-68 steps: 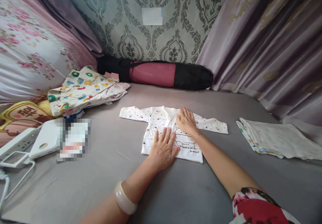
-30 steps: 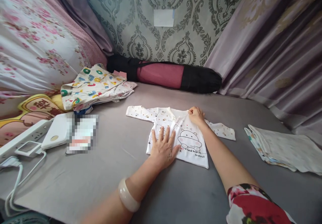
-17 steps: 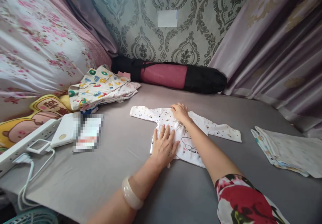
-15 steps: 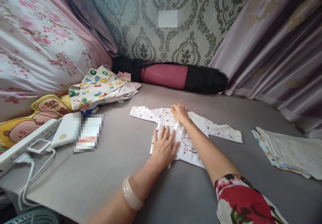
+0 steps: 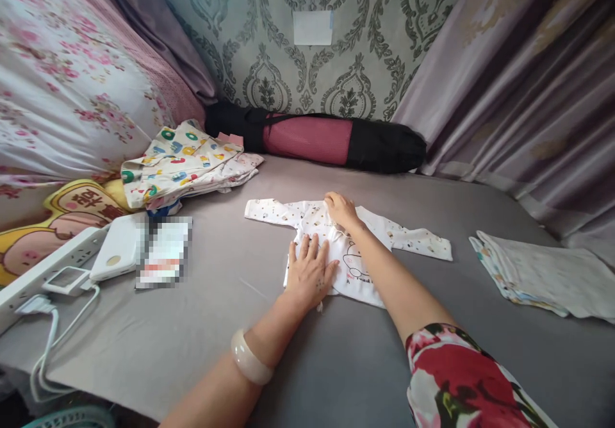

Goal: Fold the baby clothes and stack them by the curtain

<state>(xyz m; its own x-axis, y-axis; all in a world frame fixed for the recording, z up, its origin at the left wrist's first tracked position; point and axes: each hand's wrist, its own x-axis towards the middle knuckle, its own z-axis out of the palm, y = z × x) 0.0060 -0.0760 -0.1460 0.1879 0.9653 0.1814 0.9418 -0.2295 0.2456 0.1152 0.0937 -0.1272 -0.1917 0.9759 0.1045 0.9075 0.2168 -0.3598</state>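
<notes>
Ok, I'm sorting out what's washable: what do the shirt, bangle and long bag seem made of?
Shirt: soft matte cloth, probably cotton, judging by its limp folds.
Bangle: smooth, glossy, with pale highlights; stone or plastic, unclear.
Long bag: mostly matte fabric, likely synthetic; its maroon middle looks finely mesh-like.
</notes>
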